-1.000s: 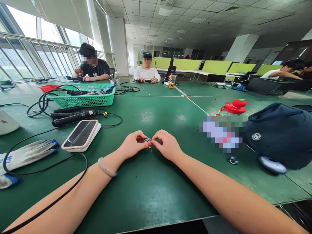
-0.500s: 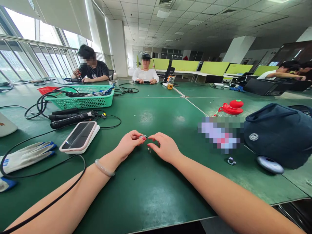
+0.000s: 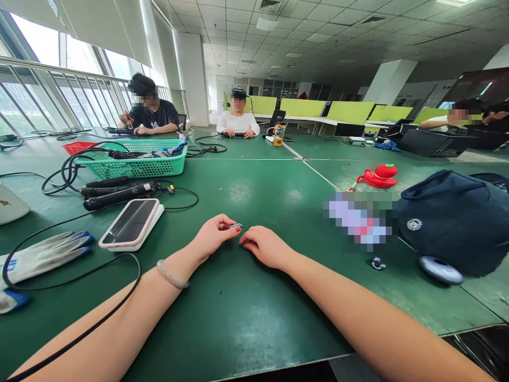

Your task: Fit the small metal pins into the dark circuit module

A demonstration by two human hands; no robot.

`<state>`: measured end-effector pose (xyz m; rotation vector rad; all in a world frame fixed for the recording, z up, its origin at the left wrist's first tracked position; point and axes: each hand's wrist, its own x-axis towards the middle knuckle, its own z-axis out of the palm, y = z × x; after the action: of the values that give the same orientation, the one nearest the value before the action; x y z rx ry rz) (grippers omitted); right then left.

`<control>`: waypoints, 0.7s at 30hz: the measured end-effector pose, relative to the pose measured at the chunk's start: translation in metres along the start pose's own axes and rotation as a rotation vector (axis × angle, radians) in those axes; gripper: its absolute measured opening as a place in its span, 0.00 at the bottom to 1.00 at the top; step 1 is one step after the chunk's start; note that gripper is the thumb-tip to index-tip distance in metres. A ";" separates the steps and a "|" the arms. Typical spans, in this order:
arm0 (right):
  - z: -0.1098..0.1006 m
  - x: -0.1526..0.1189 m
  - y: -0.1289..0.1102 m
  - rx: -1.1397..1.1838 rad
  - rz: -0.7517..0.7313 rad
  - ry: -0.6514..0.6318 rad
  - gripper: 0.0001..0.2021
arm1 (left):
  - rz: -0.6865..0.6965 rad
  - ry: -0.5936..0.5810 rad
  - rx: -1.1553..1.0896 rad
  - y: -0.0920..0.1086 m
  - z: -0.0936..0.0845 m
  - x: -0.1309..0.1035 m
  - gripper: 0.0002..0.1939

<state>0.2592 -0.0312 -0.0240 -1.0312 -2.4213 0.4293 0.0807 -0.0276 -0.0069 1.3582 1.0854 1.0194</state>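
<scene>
Near the middle of the green table, my left hand pinches a small metallic piece between thumb and forefinger. My right hand is beside it on the right, its fingers curled down and drawn together close to the tabletop. Whatever its fingertips may hold is hidden. A narrow gap separates the two hands. A tiny dark speck lies on the table below them.
A phone, black devices, a green basket and gloves stand left. A cable crosses my left forearm. Right are a red-lidded bottle, dark bag, earbuds and an oval case. People sit across.
My right hand has lowered and its fingers have closed together. The small light piece that lay on the table beneath its fingers is no longer visible. My left hand has barely moved.
</scene>
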 end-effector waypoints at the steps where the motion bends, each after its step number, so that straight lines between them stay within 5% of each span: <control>1: -0.001 -0.001 0.001 0.003 0.005 0.002 0.06 | 0.001 -0.001 0.006 0.000 0.000 0.000 0.17; 10: -0.020 -0.008 0.010 -0.045 0.121 -0.041 0.05 | 0.003 -0.022 0.070 -0.003 -0.001 0.001 0.17; 21: -0.015 -0.003 0.010 -0.040 0.216 -0.008 0.08 | -0.009 -0.048 0.164 -0.003 -0.001 0.000 0.16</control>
<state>0.2751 -0.0254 -0.0172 -1.3171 -2.3427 0.4594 0.0798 -0.0273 -0.0097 1.5001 1.1585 0.9022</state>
